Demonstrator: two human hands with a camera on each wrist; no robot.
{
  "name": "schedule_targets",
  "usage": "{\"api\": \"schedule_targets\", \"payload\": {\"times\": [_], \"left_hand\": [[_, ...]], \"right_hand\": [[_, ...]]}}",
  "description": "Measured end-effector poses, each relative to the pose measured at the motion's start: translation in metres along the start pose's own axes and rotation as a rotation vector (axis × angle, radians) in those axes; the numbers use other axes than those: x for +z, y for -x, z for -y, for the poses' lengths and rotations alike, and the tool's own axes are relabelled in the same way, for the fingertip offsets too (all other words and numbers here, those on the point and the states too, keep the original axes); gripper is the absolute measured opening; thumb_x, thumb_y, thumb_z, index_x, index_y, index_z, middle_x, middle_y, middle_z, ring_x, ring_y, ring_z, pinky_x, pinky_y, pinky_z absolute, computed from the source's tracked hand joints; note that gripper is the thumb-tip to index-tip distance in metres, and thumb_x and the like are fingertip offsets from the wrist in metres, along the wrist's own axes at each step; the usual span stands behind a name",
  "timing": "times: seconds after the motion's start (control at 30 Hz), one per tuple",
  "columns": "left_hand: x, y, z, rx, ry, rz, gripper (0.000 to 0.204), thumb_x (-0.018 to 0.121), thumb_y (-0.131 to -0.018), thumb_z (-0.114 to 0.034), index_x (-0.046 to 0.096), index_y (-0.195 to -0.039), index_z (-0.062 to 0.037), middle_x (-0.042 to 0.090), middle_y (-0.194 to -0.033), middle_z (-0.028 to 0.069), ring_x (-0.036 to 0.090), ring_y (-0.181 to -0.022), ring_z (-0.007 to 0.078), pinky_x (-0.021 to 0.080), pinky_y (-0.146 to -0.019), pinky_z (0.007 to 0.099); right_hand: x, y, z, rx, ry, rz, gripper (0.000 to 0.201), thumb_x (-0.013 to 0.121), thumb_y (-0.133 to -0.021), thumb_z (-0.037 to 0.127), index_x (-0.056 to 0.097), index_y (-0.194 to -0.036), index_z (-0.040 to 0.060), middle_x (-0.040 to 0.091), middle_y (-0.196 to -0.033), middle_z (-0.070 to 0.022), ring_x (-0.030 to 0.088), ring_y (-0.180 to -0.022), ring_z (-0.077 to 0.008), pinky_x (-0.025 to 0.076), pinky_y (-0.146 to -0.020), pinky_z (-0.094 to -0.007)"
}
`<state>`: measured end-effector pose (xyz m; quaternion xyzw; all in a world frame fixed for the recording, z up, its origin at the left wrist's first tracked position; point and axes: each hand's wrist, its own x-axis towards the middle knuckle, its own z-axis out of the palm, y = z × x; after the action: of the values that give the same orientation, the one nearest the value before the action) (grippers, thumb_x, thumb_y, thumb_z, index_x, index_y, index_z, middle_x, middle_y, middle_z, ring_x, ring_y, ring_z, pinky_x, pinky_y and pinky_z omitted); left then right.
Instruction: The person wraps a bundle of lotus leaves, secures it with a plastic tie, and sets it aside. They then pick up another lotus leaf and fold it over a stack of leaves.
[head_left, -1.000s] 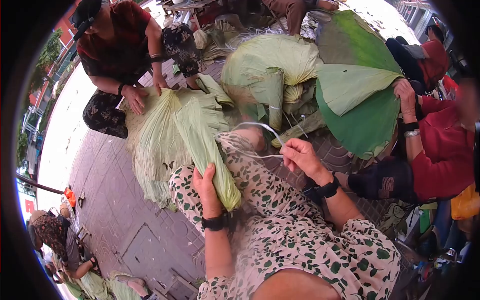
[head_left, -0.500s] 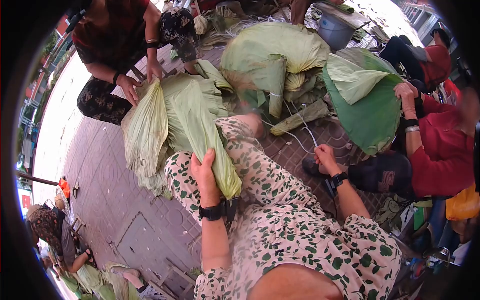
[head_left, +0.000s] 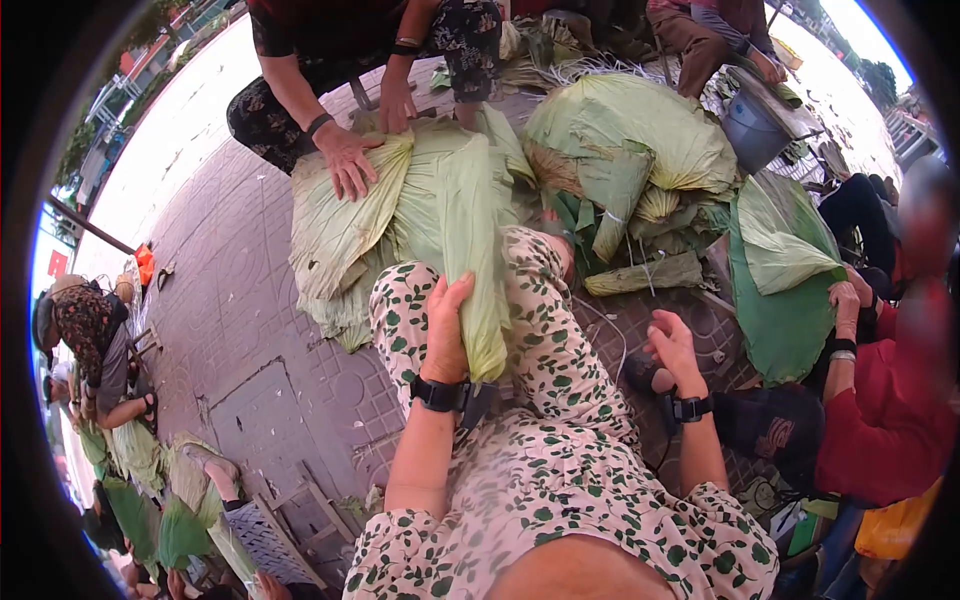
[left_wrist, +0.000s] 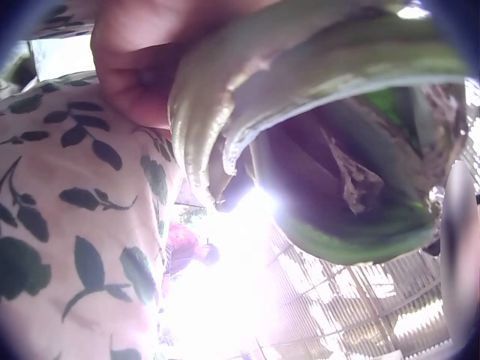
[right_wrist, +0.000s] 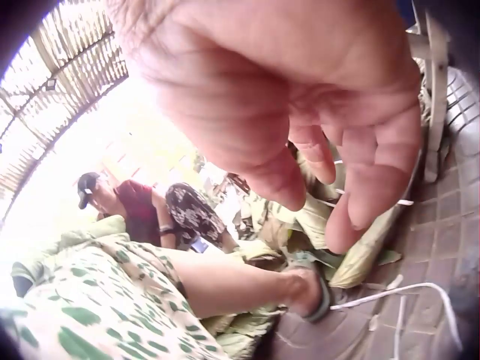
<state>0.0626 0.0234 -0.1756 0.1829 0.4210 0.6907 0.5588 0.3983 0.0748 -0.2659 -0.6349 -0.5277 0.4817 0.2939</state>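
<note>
My left hand [head_left: 447, 322] grips the lower end of a long folded pale-green leaf bundle [head_left: 470, 240] lying over my lap. In the left wrist view the bundle's open, hollow end [left_wrist: 352, 172] shows rolled layers, with my left hand [left_wrist: 150, 67] curled at its side. My right hand [head_left: 674, 348] is held above the paving beside my knee, fingers loosely bent, holding nothing. In the right wrist view the right hand's [right_wrist: 300, 105] fingers hang relaxed, and a white strip [right_wrist: 420, 287] lies on the ground below them.
Across from me a person's hand [head_left: 347, 160] rests on spread leaves [head_left: 340, 230]. A leaf pile [head_left: 630, 120] and a tied roll [head_left: 645, 275] lie ahead. At the right, a person in red holds a large green leaf [head_left: 775, 330]. A grey bucket [head_left: 752, 130] stands at the back right.
My right hand has let go of the white strip, which has dropped to the ground. My left hand still grips the bundle. The head view has shifted, and the person opposite has spread out a leaf.
</note>
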Motion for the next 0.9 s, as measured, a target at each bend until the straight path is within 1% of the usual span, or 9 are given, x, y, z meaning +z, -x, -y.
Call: {"api": "schedule_targets", "payload": {"times": [0.07,0.2,0.33,0.47,0.6,0.73,0.8,0.87,0.9], "left_hand": [[0.000,0.000,-0.001,-0.053,0.167,0.056,0.032,0.050,-0.084,-0.014,0.047,-0.111,0.0037,0.059,-0.091,0.0109,0.060,-0.071,0.0178,0.051,-0.061,0.0278],[-0.012,-0.007,0.011,-0.065,0.283,0.152,0.039,0.047,-0.086,-0.019,0.043,-0.119,0.0023,0.057,-0.102,0.0095,0.059,-0.084,0.0174,0.050,-0.073,0.0297],[-0.015,-0.006,0.014,-0.073,0.356,0.252,0.045,0.049,-0.087,-0.024,0.041,-0.123,0.0011,0.055,-0.110,0.0095,0.056,-0.095,0.0187,0.047,-0.082,0.0314],[-0.014,-0.001,0.014,0.047,0.272,0.343,0.051,0.051,-0.084,-0.024,0.037,-0.126,0.0006,0.051,-0.117,0.0107,0.052,-0.104,0.0206,0.043,-0.089,0.0331],[-0.015,0.011,0.013,0.075,0.234,0.404,0.056,0.052,-0.081,-0.024,0.035,-0.129,0.0001,0.048,-0.120,0.0107,0.050,-0.107,0.0214,0.040,-0.092,0.0336],[-0.018,0.018,0.011,0.089,0.173,0.413,0.053,0.049,-0.083,-0.023,0.035,-0.129,0.0001,0.047,-0.122,0.0095,0.049,-0.108,0.0193,0.038,-0.093,0.0310],[-0.021,0.020,0.010,0.108,0.135,0.377,0.048,0.047,-0.086,-0.023,0.037,-0.127,0.0004,0.047,-0.122,0.0087,0.047,-0.109,0.0174,0.036,-0.094,0.0292],[-0.028,0.017,0.016,0.066,0.292,0.407,0.046,0.044,-0.089,-0.026,0.039,-0.126,-0.0002,0.046,-0.124,0.0092,0.044,-0.112,0.0176,0.034,-0.095,0.0289],[-0.023,0.016,0.023,0.362,-0.292,0.213,0.048,0.047,-0.089,-0.031,0.040,-0.125,-0.0017,0.047,-0.123,0.0095,0.043,-0.113,0.0193,0.031,-0.098,0.0307]], "right_hand": [[0.014,0.006,0.045,-0.044,-0.081,0.064,0.035,0.053,-0.084,0.011,0.047,-0.116,0.0003,0.060,-0.098,-0.0122,0.059,-0.063,-0.0119,0.045,-0.052,-0.0228],[0.049,0.029,0.113,-0.171,-0.490,0.456,0.032,0.054,-0.087,0.017,0.048,-0.114,0.0004,0.060,-0.099,-0.0100,0.059,-0.075,-0.0119,0.046,-0.062,-0.0213],[0.086,0.051,0.148,-0.267,-0.369,0.700,0.044,0.055,-0.087,0.021,0.041,-0.123,-0.0008,0.055,-0.110,-0.0123,0.056,-0.098,-0.0198,0.045,-0.082,-0.0288],[0.119,0.051,0.147,-0.411,-0.365,0.668,0.050,0.057,-0.085,0.021,0.038,-0.126,-0.0010,0.054,-0.114,-0.0146,0.053,-0.105,-0.0239,0.041,-0.090,-0.0322],[0.133,0.051,0.144,-0.524,-0.088,0.504,0.055,0.060,-0.078,0.020,0.039,-0.124,-0.0011,0.055,-0.110,-0.0185,0.054,-0.104,-0.0257,0.040,-0.089,-0.0333],[0.137,0.056,0.145,-0.587,-0.078,0.466,0.041,0.057,-0.078,0.012,0.046,-0.115,-0.0025,0.059,-0.098,-0.0197,0.059,-0.091,-0.0272,0.044,-0.080,-0.0334],[0.136,0.052,0.144,-0.651,-0.058,0.284,0.033,0.055,-0.079,0.007,0.050,-0.110,-0.0035,0.060,-0.093,-0.0183,0.060,-0.085,-0.0255,0.045,-0.076,-0.0313],[0.127,0.050,0.150,-0.658,-0.088,0.273,0.030,0.054,-0.079,0.005,0.052,-0.107,-0.0045,0.060,-0.091,-0.0167,0.059,-0.081,-0.0219,0.045,-0.074,-0.0289],[0.122,0.048,0.151,-0.680,-0.086,0.246,0.030,0.054,-0.079,0.006,0.052,-0.107,-0.0044,0.060,-0.090,-0.0156,0.058,-0.080,-0.0199,0.045,-0.073,-0.0279]]}}
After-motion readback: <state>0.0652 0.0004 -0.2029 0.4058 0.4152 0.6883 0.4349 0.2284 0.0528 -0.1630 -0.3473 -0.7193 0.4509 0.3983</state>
